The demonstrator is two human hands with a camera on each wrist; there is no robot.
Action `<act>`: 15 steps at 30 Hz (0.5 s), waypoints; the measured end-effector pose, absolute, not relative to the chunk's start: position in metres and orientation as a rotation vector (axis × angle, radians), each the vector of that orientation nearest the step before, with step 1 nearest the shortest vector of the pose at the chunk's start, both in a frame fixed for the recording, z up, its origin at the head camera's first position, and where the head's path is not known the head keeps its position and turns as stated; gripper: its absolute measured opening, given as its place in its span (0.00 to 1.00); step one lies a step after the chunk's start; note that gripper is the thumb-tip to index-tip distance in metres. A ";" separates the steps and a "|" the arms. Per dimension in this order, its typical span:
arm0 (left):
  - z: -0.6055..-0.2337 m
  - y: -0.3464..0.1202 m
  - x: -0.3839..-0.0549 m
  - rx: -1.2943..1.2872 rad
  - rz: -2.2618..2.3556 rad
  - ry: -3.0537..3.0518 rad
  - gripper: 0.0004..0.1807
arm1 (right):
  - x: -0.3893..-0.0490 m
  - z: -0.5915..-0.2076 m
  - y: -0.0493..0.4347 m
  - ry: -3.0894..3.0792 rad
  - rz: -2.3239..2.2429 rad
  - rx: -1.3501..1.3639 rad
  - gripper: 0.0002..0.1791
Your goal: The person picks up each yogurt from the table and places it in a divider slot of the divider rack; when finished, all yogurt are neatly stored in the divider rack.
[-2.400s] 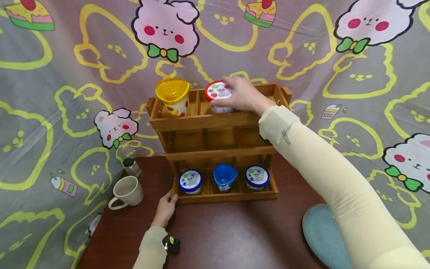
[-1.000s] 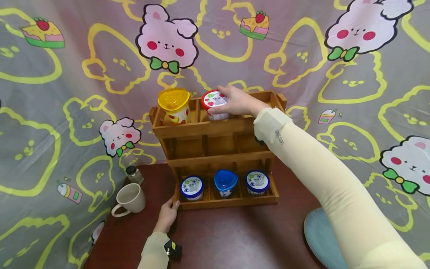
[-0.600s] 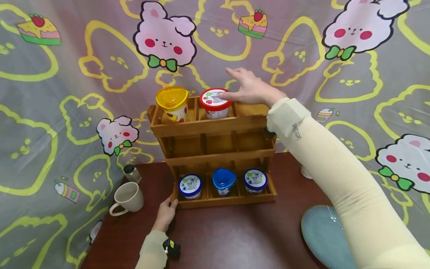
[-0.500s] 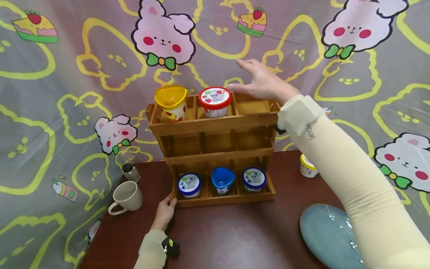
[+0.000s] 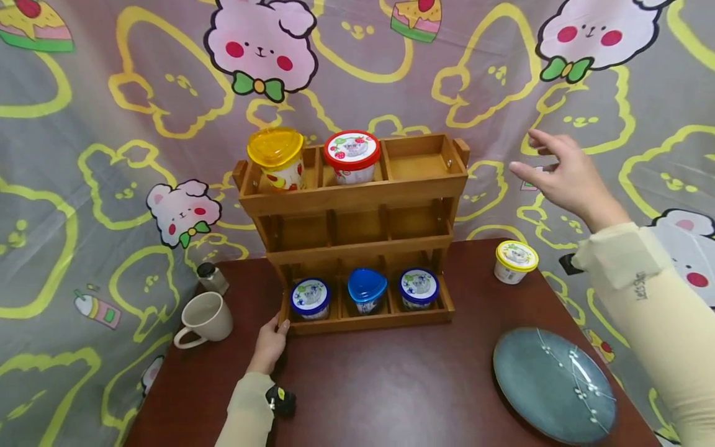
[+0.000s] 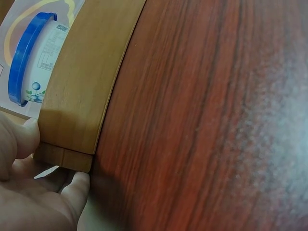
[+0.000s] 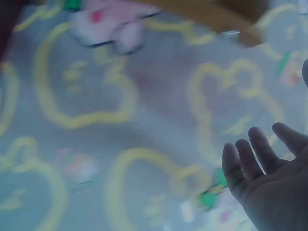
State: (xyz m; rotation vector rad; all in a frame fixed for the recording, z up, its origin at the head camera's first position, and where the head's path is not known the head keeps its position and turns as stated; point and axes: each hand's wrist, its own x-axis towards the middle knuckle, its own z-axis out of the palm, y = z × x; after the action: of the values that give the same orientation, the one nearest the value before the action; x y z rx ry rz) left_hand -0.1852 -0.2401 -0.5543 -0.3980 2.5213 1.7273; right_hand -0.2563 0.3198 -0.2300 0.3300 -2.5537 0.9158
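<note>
The left hand (image 5: 269, 344) rests at the bottom left corner of the wooden rack (image 5: 357, 198), which stands on the dark red worktop (image 5: 391, 385). In the left wrist view its fingers (image 6: 29, 139) curl round that corner (image 6: 72, 144), thumb on the front edge and fingertips under the base, so it grips the rack.

The right hand (image 5: 561, 177) is up in the air to the right of the rack, well apart from it, fingers spread and relaxed, holding nothing. The right wrist view shows the same: loose fingers (image 7: 250, 159) in front of the patterned cloth (image 5: 112, 93), a blurred picture.

The nearest thing to this hand is the yellow-lidded tub (image 5: 516, 261), which stands on the worktop below the hand and just right of the rack, touched by nothing.

The rack has three tiers. In the top tier a tall yellow-lidded cup (image 5: 276, 158) fills the left compartment and a red-lidded tub (image 5: 352, 155) the middle one. The bottom tier holds a blue-rimmed tub (image 5: 310, 297) on the left, next to the left hand, a blue heart-lidded cup (image 5: 367, 288) in the middle and another blue-rimmed tub (image 5: 418, 287) on the right.

A beige mug (image 5: 205, 318) and a small shaker (image 5: 211, 277) stand left of the rack. A blue-grey plate (image 5: 553, 385) lies at the front right.
</note>
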 end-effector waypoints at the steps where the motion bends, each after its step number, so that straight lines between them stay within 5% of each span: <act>1: -0.554 -0.240 -0.186 -0.395 1.729 2.524 0.30 | -0.255 -0.242 0.330 -2.578 0.918 0.304 0.42; 15: -0.553 -0.239 -0.186 -0.429 1.710 2.535 0.30 | -0.254 -0.413 0.422 -2.956 1.089 -0.047 0.63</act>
State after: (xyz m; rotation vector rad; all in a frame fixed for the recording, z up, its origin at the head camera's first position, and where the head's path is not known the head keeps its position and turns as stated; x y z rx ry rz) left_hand -0.1861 -0.2387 -0.5530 -0.4294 2.5349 1.7103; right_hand -0.2543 0.4224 -0.4132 -0.0465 -2.9562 1.0891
